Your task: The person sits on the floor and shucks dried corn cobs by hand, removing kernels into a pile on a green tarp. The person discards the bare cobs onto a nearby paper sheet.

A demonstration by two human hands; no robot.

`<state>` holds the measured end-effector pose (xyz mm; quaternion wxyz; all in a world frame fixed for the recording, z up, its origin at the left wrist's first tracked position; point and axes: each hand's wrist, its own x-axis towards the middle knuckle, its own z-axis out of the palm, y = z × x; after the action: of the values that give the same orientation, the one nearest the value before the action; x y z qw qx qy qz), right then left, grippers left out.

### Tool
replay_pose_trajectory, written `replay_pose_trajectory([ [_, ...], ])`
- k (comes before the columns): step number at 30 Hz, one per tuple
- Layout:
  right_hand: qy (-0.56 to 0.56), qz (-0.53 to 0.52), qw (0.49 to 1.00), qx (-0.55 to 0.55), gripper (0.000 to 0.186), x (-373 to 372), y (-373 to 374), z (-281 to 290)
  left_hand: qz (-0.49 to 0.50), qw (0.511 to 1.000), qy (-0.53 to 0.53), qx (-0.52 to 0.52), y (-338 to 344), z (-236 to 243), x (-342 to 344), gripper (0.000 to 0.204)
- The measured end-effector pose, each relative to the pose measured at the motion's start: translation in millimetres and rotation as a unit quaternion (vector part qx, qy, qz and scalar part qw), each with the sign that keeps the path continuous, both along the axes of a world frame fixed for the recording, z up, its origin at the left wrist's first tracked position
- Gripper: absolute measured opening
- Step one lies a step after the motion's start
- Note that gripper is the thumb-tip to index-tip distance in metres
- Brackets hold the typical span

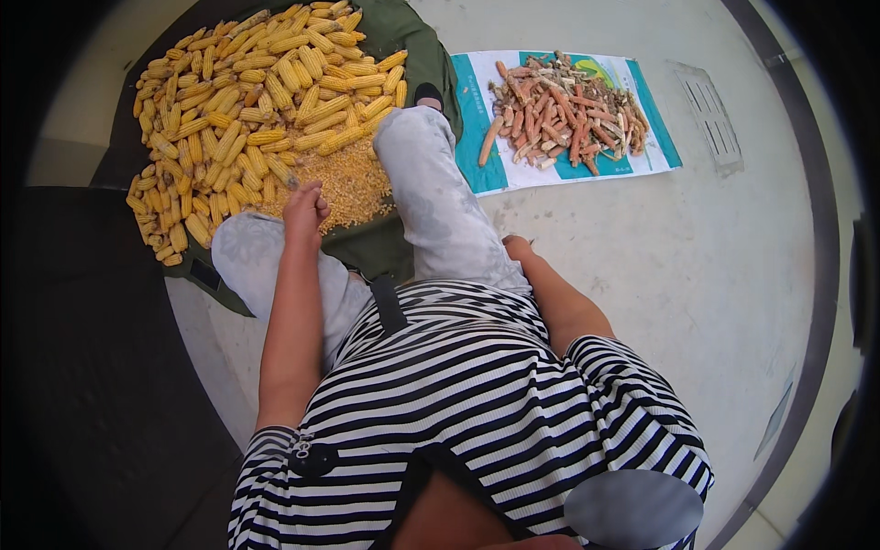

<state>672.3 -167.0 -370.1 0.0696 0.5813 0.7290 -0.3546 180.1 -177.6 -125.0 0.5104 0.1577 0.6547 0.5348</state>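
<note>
My left hand [305,213] is over my left knee, at the near edge of a layer of loose yellow corn kernels [346,188]. Its fingers are curled in, and whatever they may hold is hidden. Beyond it, a big heap of yellow corn cobs [266,82] covers much of a dark green cloth [403,23]. My right hand [518,246] rests low beside my right thigh; only its back edge shows, and the fingers cannot be seen.
Right of the green cloth lies a flattened white and teal sack [467,137], bearing a pile of stripped reddish cobs [573,115]. A slotted drain cover [710,117] is set into the pale floor [660,266] farther right. A dark surface [92,367] fills the left side.
</note>
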Motion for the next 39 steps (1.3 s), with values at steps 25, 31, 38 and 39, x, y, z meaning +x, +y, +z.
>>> replay_pose_trajectory([
  [25, 0.016, -0.382, 0.923, -0.043, 0.043, -82, 181, -54, -0.207, 0.947, 0.072, -0.233, 12, -105, 46, 0.028],
  [31, -0.039, -0.543, 0.837, 0.045, 0.038, -65, 218, -85, -0.164, 0.932, -0.025, -0.322, 13, -112, 50, 0.028],
  [38, -0.050, -0.549, 0.830, 0.087, 0.041, -18, 262, -121, -0.269, 0.893, 0.066, -0.355, 29, -112, 40, 0.026],
  [39, -0.088, -0.513, 0.851, 0.065, 0.041, -9, 265, -132, -0.265, 0.897, 0.051, -0.351, 29, -113, 37, 0.027],
])
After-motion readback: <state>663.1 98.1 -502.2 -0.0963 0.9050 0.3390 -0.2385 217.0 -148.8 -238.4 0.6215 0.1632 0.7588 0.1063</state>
